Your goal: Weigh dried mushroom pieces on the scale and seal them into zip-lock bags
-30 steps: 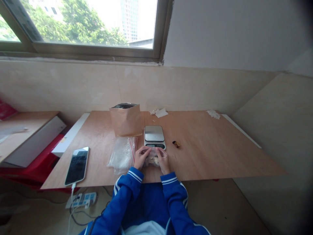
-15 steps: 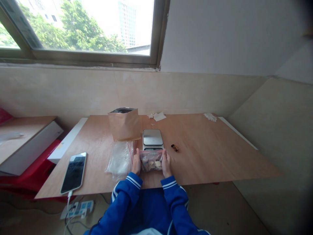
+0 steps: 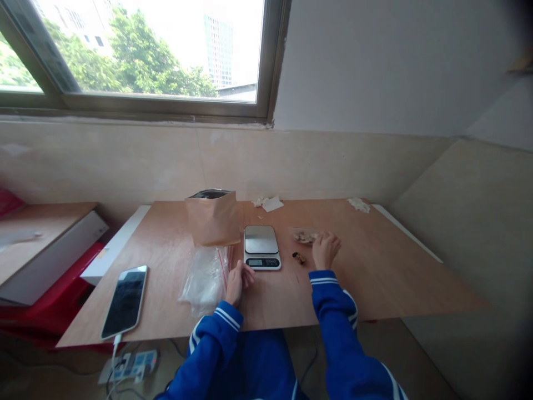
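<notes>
Two hands out on the plywood board right now, and they're well apart! The right hand is reaching out past the digital kitchen scale, fingers loosely curled at the end of a clear zip bag of pale chunks, which lies flat on the board to the right of the scale. From this angle, it's hard to say whether those fingers are pinching the bag or only touching it. Over on the other side, the left hand is relaxed and open, holding nothing, just beside the scale and next to a crumpled clear plastic bag with a red zip line. The scale's steel platform is bare, so the step in hand looks like handling that zip bag beside it. Any lift from here calls for those right fingers to close firmly, with care around the small dark piece just in front of the bag. Behind it all stands a kraft paper pouch, and a smartphone lies at the board's left side.
</notes>
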The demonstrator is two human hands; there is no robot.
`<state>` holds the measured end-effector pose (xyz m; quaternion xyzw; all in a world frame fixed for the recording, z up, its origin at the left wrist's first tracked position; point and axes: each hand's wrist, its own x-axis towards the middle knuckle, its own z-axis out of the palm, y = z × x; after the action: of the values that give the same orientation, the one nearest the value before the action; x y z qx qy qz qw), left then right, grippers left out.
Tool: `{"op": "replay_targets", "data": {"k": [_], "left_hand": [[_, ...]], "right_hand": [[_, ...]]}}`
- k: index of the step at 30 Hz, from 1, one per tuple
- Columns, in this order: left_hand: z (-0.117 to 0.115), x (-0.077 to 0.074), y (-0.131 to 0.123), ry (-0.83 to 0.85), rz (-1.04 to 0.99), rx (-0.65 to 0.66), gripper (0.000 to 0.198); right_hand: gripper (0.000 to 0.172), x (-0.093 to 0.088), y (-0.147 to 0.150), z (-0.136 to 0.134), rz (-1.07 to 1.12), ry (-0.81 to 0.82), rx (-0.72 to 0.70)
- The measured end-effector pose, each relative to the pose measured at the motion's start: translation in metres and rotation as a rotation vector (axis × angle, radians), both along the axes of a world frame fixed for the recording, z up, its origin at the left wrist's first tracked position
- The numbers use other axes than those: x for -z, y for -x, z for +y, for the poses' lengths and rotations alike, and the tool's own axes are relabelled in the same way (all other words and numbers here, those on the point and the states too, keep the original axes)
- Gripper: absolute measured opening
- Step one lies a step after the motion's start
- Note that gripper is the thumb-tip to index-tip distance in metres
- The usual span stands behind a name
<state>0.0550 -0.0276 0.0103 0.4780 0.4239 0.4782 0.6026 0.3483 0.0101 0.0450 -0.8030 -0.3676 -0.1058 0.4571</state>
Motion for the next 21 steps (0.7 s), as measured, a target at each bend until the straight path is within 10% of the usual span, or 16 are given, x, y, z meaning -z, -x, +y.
{"op": "replay_targets", "data": {"k": [7,16,21], "left_hand": [[-0.001,-0.002,-0.001,-0.006,0.067,0.033,0.067],[0.0,0.001,-0.002,-0.045,0.197,0.047,0.068],[0.0,0.002,-0.002,-0.024,0.21,0.049,0.07]], "right_hand": [[0.03,0.082,0.055,-0.046,-0.119,0.296,-0.346],[0.04,0.001,0.089,0.04,0.212,-0.078,-0.77],[0.047,0.007,0.1,0.038,0.282,-0.066,-0.725]]}}
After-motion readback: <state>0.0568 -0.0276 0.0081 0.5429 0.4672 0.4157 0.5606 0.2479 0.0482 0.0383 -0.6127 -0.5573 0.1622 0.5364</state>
